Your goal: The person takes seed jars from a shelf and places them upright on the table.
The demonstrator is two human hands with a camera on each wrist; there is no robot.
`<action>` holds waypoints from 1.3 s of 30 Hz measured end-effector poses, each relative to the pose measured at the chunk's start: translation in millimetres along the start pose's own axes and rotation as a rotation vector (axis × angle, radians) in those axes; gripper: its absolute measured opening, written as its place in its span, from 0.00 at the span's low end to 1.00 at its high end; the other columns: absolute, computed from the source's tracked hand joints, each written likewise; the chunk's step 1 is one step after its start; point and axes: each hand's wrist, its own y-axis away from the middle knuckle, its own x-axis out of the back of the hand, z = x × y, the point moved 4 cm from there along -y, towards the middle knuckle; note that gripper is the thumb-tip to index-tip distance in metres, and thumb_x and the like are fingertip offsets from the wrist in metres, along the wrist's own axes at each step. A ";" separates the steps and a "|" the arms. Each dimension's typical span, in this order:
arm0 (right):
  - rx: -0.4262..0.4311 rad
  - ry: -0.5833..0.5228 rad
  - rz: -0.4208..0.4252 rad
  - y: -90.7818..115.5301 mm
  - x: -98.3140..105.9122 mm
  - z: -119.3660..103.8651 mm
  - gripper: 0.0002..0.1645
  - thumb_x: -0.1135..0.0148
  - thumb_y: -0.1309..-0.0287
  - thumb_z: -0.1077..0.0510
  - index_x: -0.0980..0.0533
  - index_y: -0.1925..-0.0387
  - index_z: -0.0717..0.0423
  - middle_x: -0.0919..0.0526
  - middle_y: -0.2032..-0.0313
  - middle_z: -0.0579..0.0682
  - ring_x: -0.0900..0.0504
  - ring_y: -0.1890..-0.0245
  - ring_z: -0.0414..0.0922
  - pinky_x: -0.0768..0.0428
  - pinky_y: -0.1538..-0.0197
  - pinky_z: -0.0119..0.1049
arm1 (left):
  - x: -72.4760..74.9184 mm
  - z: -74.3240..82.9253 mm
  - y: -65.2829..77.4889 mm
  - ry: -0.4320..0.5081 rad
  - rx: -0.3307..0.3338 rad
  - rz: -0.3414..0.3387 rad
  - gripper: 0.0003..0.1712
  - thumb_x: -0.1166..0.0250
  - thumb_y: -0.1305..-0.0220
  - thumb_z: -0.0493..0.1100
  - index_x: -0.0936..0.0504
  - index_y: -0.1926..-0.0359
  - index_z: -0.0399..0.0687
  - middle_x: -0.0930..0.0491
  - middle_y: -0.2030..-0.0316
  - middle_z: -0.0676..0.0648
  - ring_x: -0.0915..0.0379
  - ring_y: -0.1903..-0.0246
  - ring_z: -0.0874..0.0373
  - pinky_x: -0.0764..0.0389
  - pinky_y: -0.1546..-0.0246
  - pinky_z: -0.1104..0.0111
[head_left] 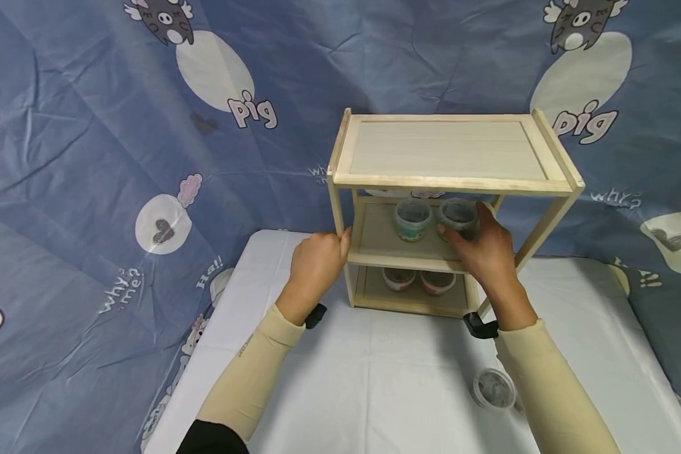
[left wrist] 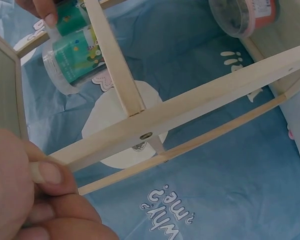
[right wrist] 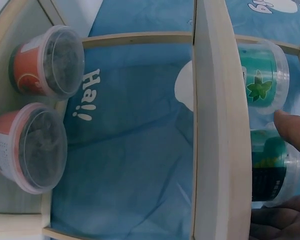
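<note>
A small wooden three-tier shelf point(head_left: 442, 151) stands against the cloth backdrop. My left hand point(head_left: 318, 261) grips its left front post point(left wrist: 190, 102) near the middle board. My right hand point(head_left: 490, 246) reaches under the top board, thumb and fingers around a clear plastic tub with a green label point(head_left: 458, 214). Just left of it on the middle board is a second green-labelled tub point(head_left: 412, 221). Two tubs with red labels point(right wrist: 27, 72) point(right wrist: 5, 145) rest on the bottom board, partly hidden from above by the middle one.
Another clear tub point(head_left: 495, 389) is on the white-covered table point(head_left: 369, 378), beside my right forearm. Behind the shelf hangs a blue printed cloth point(head_left: 295, 57), which also runs down the left side. The top board overhangs the tubs.
</note>
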 end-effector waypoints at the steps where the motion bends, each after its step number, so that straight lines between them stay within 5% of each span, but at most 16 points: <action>1: -0.001 0.001 0.002 0.0 -0.2 0.2 0.50 0.36 0.45 0.35 0.40 0.32 0.62 0.27 0.43 0.69 0.28 0.44 0.68 0.30 0.48 0.63 | 0.2 0.1 0.1 0.002 -0.001 0.001 0.36 0.56 0.25 0.53 0.35 0.94 0.51 0.33 0.91 0.47 0.33 0.92 0.51 0.33 0.92 0.57; 31: -0.041 -0.043 0.081 6.3 17.1 -4.2 0.45 0.33 0.47 0.37 0.34 0.34 0.55 0.23 0.44 0.62 0.26 0.44 0.63 0.30 0.46 0.60 | 1.4 3.3 -1.9 0.017 -0.008 0.010 0.36 0.56 0.24 0.53 0.35 0.94 0.51 0.34 0.92 0.48 0.35 0.92 0.53 0.33 0.92 0.58; 39: 0.016 -0.097 0.085 14.7 19.4 -7.6 0.42 0.31 0.47 0.41 0.33 0.35 0.53 0.24 0.42 0.58 0.27 0.41 0.59 0.29 0.46 0.59 | 0.3 1.3 0.3 0.008 0.005 -0.030 0.37 0.58 0.24 0.54 0.36 0.93 0.51 0.35 0.91 0.49 0.35 0.92 0.53 0.34 0.92 0.59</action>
